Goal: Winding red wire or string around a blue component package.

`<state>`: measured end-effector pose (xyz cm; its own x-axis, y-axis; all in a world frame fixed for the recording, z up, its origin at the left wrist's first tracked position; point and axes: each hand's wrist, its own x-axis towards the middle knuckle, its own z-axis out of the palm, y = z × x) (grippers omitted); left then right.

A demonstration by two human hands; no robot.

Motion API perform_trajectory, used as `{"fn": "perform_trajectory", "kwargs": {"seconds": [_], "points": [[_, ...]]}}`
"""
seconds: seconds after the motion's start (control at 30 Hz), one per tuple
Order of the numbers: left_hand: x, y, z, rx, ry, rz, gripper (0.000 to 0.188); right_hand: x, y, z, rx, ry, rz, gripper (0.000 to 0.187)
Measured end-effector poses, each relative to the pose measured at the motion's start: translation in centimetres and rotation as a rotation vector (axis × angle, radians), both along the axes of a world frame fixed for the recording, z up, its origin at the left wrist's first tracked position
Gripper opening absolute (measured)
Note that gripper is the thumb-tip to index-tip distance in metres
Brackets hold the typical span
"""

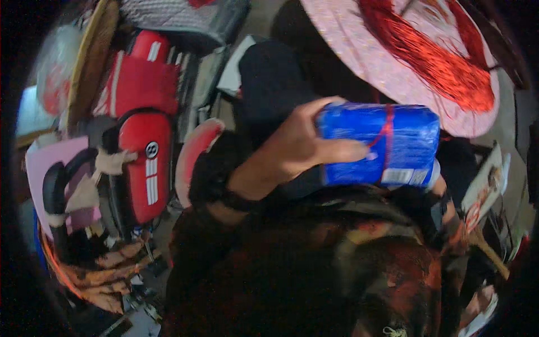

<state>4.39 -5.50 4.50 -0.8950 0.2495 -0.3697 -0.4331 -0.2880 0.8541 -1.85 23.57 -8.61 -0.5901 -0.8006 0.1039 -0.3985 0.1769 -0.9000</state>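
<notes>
A blue plastic-wrapped package [412, 137] is up in front of my lap, with a red string tied around its middle. My left hand [314, 140] is closed on the package's left end, thumb across the front face and the other fingers hidden behind it. Only the wrist and edge of my right hand [441, 188] show at the package's lower right corner; its fingers are hidden behind the package. A large hank of red thread [432, 62] lies beyond, on a pink speckled rounded surface [342, 33].
To the left stands a red and black padded seat [147, 168] with white stripes, beside a pink panel [42, 168]. A grey quilted item [168, 14] is at the far left. On the right leans a pale board [483, 182] near a wooden stick [494, 258].
</notes>
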Motion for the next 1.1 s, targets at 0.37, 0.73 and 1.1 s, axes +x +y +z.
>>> {"fn": "perform_trajectory", "kwargs": {"seconds": [0.37, 0.73, 1.1], "points": [[-3.0, 1.7, -2.7, -0.726, 0.628, 0.106, 0.056, 3.8, -4.6, 7.6, 0.469, 0.37, 0.159, 0.015], [-5.2, 4.8, -8.2, -1.115, 0.583, -0.215, 0.048, 2.9, -6.6, 13.3, 0.295, 0.651, -0.077, 0.061], [-5.6, 5.3, -10.0, -0.942, 0.274, -0.521, 0.057, 3.3, -11.1, 10.8, 0.262, 0.529, 0.213, 0.059]]}}
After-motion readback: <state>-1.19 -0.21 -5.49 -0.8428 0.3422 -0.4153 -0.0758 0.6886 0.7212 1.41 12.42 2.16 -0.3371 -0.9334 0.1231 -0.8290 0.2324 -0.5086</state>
